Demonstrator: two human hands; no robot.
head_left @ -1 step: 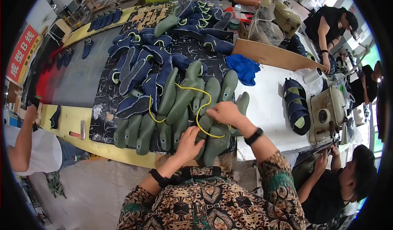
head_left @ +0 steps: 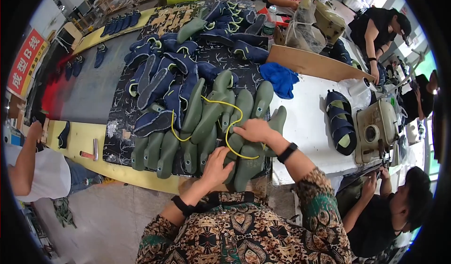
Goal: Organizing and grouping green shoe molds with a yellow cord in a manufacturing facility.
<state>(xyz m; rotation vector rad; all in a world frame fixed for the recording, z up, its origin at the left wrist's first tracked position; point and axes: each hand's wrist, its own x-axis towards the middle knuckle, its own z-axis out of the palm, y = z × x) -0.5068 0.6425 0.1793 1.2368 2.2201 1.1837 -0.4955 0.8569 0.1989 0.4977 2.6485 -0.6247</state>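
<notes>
Several green plastic shoe lasts (head_left: 204,118) lie close together along the table's near edge. Over them winds a thin yellow cord (head_left: 239,111), looping from the blue shoe uppers to the near lasts. My left hand (head_left: 216,169) rests against the near ends of the lasts, fingers stretched out and thumb apart. Further right, my right hand (head_left: 256,131) is curled over a green shoe last (head_left: 236,142) beside the cord, its thumb pointing left; the undersides of its fingers are hidden. Navy shoe uppers (head_left: 157,87) with pale green linings are heaped beyond the lasts.
A blue cloth (head_left: 280,78) lies by a wooden board (head_left: 319,63) on the right. Beyond the white tabletop (head_left: 305,123) stands a beige sewing machine (head_left: 377,130) beside stacked navy uppers (head_left: 339,122). Co-workers (head_left: 390,212) sit or stand on both sides. A bottle (head_left: 269,24) stands at the back.
My right hand has shifted very slightly to the left over the lasts. My left hand, the cord and the lasts look the same.
</notes>
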